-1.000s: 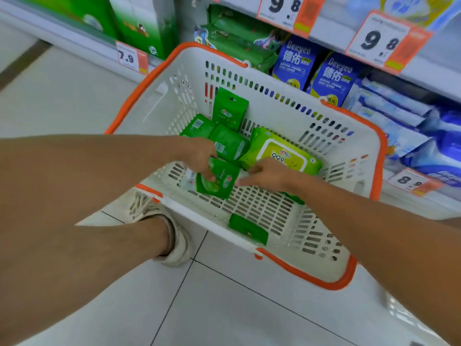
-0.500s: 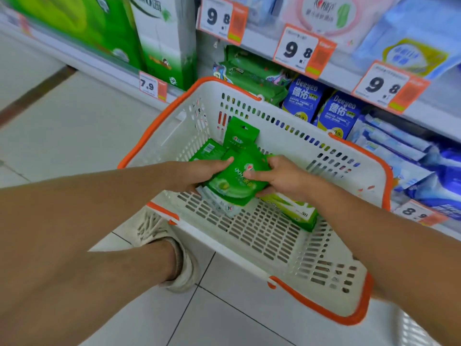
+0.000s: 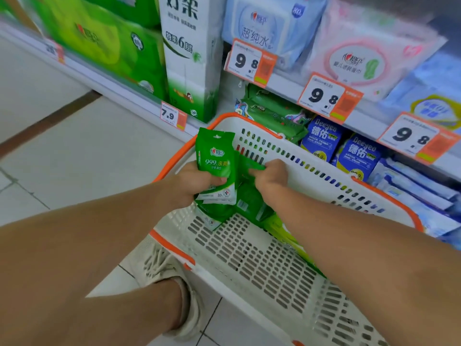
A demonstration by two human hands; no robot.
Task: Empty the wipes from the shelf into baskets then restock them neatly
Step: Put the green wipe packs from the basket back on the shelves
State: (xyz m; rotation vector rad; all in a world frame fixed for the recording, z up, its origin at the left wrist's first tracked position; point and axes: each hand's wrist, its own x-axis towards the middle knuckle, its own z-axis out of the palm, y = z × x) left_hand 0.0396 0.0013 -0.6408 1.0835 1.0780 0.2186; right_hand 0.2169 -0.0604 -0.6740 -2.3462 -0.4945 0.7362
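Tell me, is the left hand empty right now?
No, the left hand grips a small green wipes pack, held upright over the basket.

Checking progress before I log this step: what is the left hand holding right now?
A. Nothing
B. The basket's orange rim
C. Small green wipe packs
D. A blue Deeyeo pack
C: the left hand grips a bunch of small green wipe packs, lifted upright above the basket, while the right hand pinches another green pack beside them.
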